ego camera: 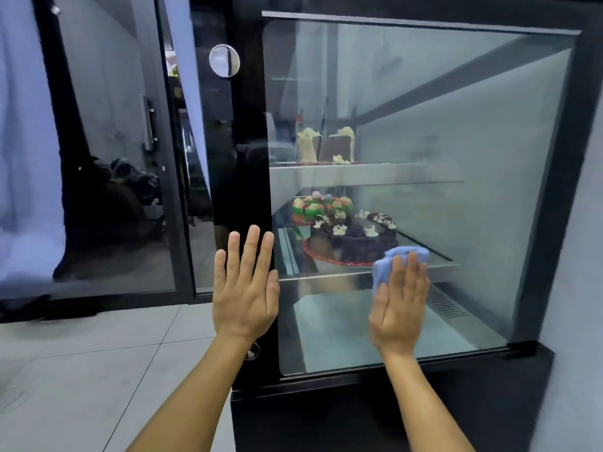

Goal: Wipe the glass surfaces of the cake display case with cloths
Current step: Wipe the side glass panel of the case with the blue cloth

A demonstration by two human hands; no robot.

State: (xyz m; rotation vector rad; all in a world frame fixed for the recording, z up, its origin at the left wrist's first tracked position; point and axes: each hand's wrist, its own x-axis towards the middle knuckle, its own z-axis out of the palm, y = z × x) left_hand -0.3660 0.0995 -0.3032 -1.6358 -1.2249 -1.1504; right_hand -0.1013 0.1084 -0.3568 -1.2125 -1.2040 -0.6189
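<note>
The cake display case has a large side glass pane (456, 132) set in a black frame (248, 177). My right hand (399, 305) lies flat on the lower part of the glass and presses a light blue cloth (399, 261) against it, level with the lower shelf. My left hand (244, 288) rests open and flat on the black frame at the pane's left edge, fingers up, holding nothing. Inside, a chocolate cake (355, 238) and a colourful cake (321, 207) sit on the lower shelf. Cake pieces (326, 146) stand on the upper shelf.
A dark glass door (114, 158) with a metal handle stands to the left of the case. Pale floor tiles (81, 370) run below it. A round silver fitting (224, 60) sits on the case's frame above my left hand. The case's black base (359, 415) is under the pane.
</note>
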